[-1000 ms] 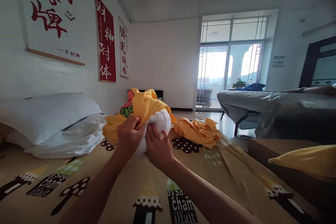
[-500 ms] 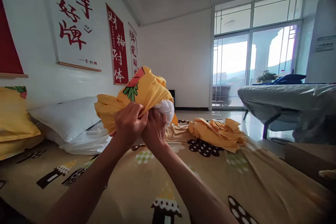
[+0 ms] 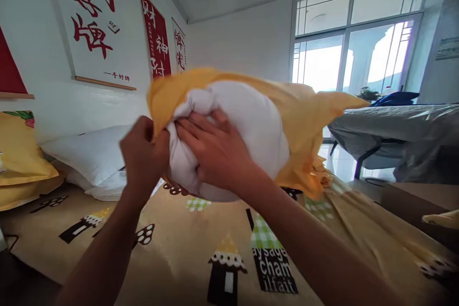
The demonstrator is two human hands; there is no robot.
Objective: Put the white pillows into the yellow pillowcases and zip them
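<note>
A white pillow is raised above the bed, partly inside a yellow pillowcase that wraps its back and trails to the right. My left hand is closed in a fist on the case's edge at the left of its opening. My right hand presses into the bare white end, its fingers spread over the folds and its thumb lower down, gripping the pillow. The fingertips are partly sunk in the fabric. The far side of the case is hidden behind the pillow.
A patterned tan bedsheet lies below. White pillows and a yellow-cased pillow rest at left. Crumpled yellow cloth is partly hidden behind the case. A plastic-covered table and a cardboard box stand at right.
The bundled yellow case has swung open to the right, exposing much more white pillow. My hands have moved apart; the right now lies across the pillow's end. The view has tilted down slightly.
</note>
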